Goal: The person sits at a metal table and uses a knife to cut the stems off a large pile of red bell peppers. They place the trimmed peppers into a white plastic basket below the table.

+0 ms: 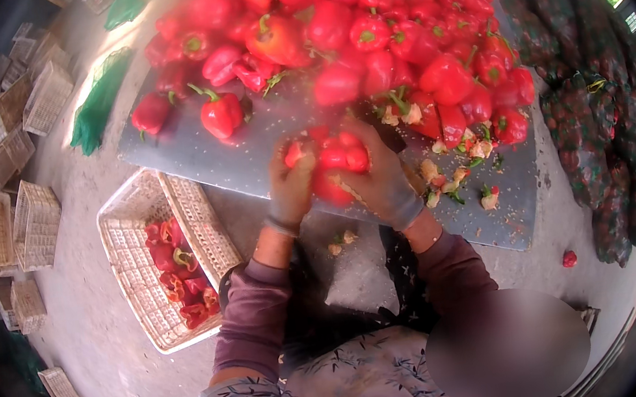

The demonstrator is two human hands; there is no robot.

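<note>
A red bell pepper [333, 187] is gripped from both sides, between my left hand [291, 181] and my right hand [385, 175]. Both hands wear thin, soiled gloves. They are just over the near edge of a grey metal tabletop [199, 153]. Beyond them rises a large heap of whole red bell peppers [326, 25]. To the right of my right hand lie several cut-out pepper cores [444, 180] with stems and scattered seeds. Lens haze blurs the middle of the view, so I cannot tell whether a small tool is in my fingers.
A white plastic crate [130, 269] with cut red peppers [181, 269] stands on the floor at left. More crates [38, 224] are piled farther left, near a green net [98, 103]. Filled mesh sacks [589, 123] are stacked at right. One red pepper [569, 259] lies on the floor.
</note>
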